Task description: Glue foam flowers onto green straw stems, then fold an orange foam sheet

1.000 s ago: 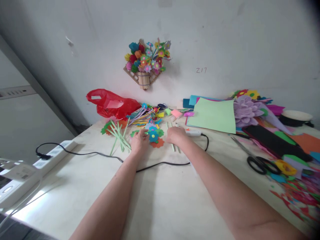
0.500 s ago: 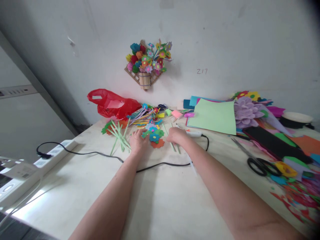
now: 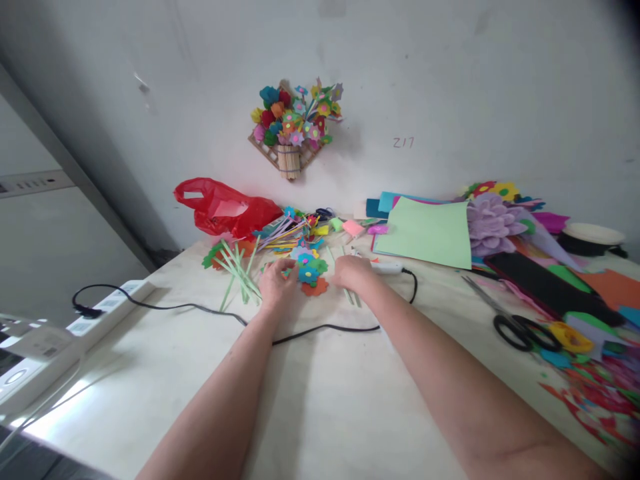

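Observation:
My left hand point(image 3: 278, 285) is just above the table, left of a cluster of foam flowers. Its fingers are curled, and a small green foam piece point(image 3: 286, 272) shows at the fingertips. Beside it lie a blue flower point(image 3: 308, 272) and an orange scalloped flower point(image 3: 315, 287). My right hand point(image 3: 353, 273) is closed over the table to the right of these flowers; whatever its fingers hold is hidden. Pale green strips point(image 3: 331, 254) stick out around that hand. A white glue gun point(image 3: 387, 268) lies partly behind the right wrist. More pale green strips point(image 3: 240, 273) lie left of my left hand.
A black cord point(image 3: 325, 327) runs across the table under both forearms to a power strip point(image 3: 107, 310). On the right are scissors point(image 3: 515, 323), a dark phone point(image 3: 547, 283) and a green sheet point(image 3: 430, 233). A red bag point(image 3: 225, 210) lies behind.
My left hand has drawn slightly left from the flower cluster, its fingers more curled, with a green piece at the fingertips. My right hand has hardly moved.

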Motion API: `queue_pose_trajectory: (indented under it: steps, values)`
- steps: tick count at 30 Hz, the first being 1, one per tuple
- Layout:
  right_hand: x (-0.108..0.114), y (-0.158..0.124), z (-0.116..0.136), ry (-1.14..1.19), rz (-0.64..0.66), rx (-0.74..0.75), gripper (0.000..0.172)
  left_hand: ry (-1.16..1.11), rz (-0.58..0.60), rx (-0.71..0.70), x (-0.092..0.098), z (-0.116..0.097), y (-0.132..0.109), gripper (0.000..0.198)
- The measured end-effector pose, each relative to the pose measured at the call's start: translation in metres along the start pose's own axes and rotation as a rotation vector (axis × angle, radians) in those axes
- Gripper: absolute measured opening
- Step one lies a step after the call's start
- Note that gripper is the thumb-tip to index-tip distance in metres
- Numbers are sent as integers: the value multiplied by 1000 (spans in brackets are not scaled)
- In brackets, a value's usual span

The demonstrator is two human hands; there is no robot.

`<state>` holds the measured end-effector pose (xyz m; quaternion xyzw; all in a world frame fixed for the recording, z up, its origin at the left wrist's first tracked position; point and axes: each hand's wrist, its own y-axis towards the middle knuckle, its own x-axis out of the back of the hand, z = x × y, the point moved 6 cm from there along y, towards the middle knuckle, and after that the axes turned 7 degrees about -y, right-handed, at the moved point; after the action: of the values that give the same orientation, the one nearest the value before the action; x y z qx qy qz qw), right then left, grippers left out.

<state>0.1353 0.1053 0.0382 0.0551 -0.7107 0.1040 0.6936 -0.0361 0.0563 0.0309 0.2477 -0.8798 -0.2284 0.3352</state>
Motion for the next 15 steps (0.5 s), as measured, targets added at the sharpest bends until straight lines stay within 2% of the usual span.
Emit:
queue_pose_trajectory:
  steps: [5,8,15]
  values:
    - [-6,4,-4,77,120,-16,25,-28,-12,-4,0,1,-1,16]
    - [-7,5,-3,96,173,-7,25,-37,-9,-7,0,1,-1,17]
    - [-3,4,2,79,12,37,37,-62,12,-18,-3,2,-1,17]
